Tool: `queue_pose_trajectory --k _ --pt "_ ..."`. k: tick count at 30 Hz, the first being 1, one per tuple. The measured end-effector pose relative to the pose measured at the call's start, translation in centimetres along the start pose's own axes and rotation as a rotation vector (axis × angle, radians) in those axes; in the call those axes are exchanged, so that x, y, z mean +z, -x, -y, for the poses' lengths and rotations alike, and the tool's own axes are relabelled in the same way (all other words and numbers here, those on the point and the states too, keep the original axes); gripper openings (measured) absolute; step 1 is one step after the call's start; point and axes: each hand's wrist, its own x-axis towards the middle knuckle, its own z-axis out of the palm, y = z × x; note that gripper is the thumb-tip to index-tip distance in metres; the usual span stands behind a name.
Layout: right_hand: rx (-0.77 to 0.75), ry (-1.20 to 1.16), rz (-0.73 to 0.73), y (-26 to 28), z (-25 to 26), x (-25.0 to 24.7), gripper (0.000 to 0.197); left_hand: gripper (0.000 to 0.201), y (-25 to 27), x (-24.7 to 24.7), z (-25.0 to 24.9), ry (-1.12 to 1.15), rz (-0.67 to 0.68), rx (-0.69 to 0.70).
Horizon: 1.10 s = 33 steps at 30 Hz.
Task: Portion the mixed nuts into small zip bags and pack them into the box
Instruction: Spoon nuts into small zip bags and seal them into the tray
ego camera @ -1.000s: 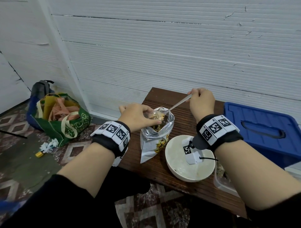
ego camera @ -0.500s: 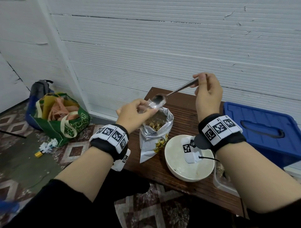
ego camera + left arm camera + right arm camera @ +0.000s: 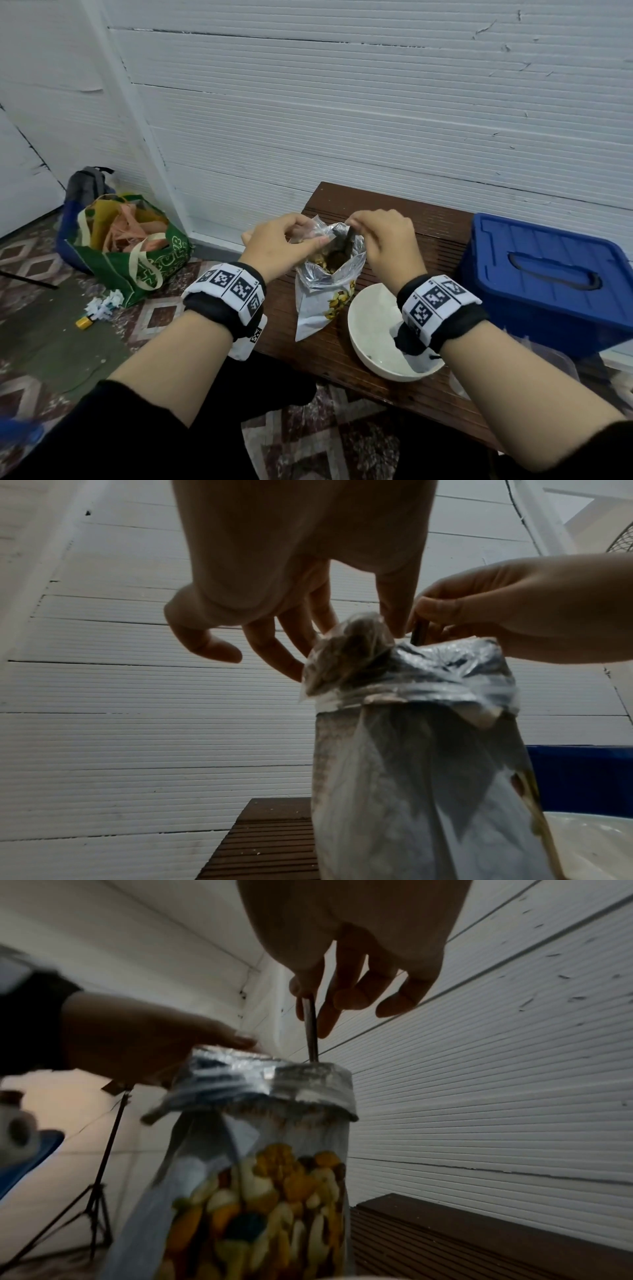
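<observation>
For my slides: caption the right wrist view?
Right hand dips a spoon into the nut bag.

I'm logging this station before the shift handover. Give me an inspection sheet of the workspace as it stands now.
Surface: dark slatted wooden table, against a white ribbed wall.
Job's things: foil nut bag upright and open, mixed nuts visible through its window; small clear zip bag at its mouth; spoon dipped into the nut bag; blue box, lid on.
Clutter: white bowl, nearly empty; clear plastic container at the table's right edge.
Hands: left hand pinches the zip bag; right hand pinches the spoon handle.
Cables: nothing seen.
Surroundings: green tote bag and grey backpack on the patterned floor; tripod nearby.
</observation>
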Motion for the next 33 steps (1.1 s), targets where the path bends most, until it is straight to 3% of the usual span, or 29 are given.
queue_pose_trajectory --k 4,12,18,29,33 --pt "0.049 -0.037 0.058 0.4 0.2 0.3 0.017 0.036 0.0 -0.1 0.1 0.046 0.014 -0.017" --pt "0.45 -0.273 -0.005 -0.2 -0.1 0.0 0.025 0.036 0.0 -0.2 0.0 0.029 0.029 -0.007" --pt "0.638 -0.32 -0.04 -0.6 -0.4 -0.4 0.027 0.035 0.1 -0.5 0.1 0.03 0.024 -0.004" --pt "0.799 -0.257 -0.174 -2.2 -1.5 -1.9 0.03 0.034 0.4 -1.4 -0.2 0.003 0.032 -0.017" --pt "0.816 -0.253 -0.225 -3.1 -1.9 -3.2 0.03 0.042 0.2 -1.7 0.1 -0.022 0.053 -0.014"
